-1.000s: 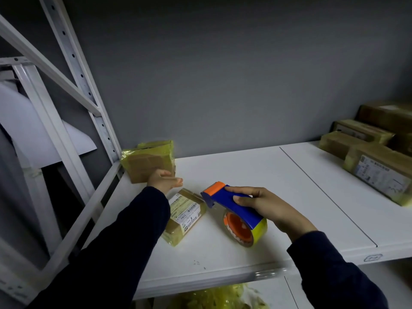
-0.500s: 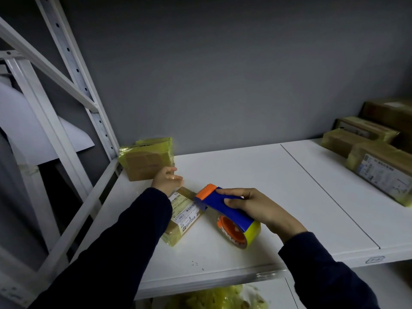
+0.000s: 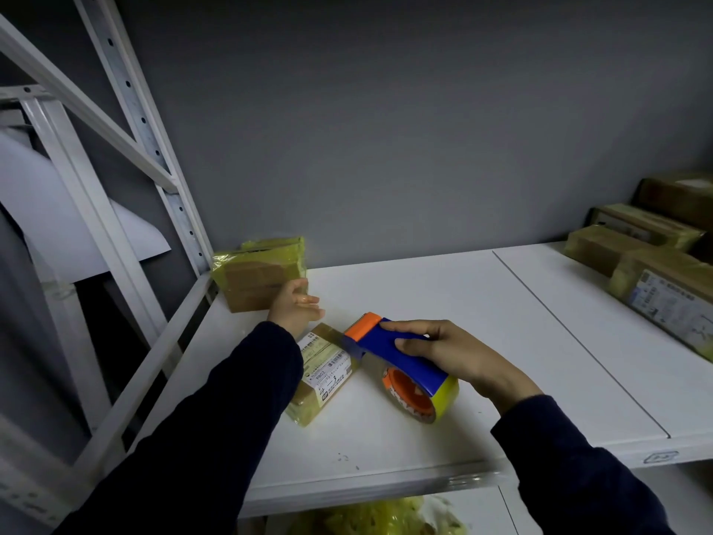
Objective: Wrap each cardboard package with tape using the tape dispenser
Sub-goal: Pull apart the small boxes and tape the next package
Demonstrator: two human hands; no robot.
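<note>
My right hand (image 3: 453, 351) grips the blue handle of the tape dispenser (image 3: 401, 370), which has an orange head and a yellow tape roll resting on the white shelf (image 3: 443, 303). Just left of it lies a small taped cardboard package (image 3: 322, 374) with a white label, partly hidden by my left sleeve. My left hand (image 3: 295, 308) is beyond that package, fingers loosely spread, against the front of a larger package wrapped in yellow tape (image 3: 260, 274) in the back left corner.
Several taped cardboard packages (image 3: 656, 276) are stacked at the right end of the shelf. White metal rack posts and braces (image 3: 154, 156) rise at the left. Crumpled yellow tape (image 3: 370, 517) lies on the shelf below. A grey wall backs the shelf.
My left hand has lifted off the small package and reached back to the larger one. The dispenser in my right hand has slid left, closer to the small package.
</note>
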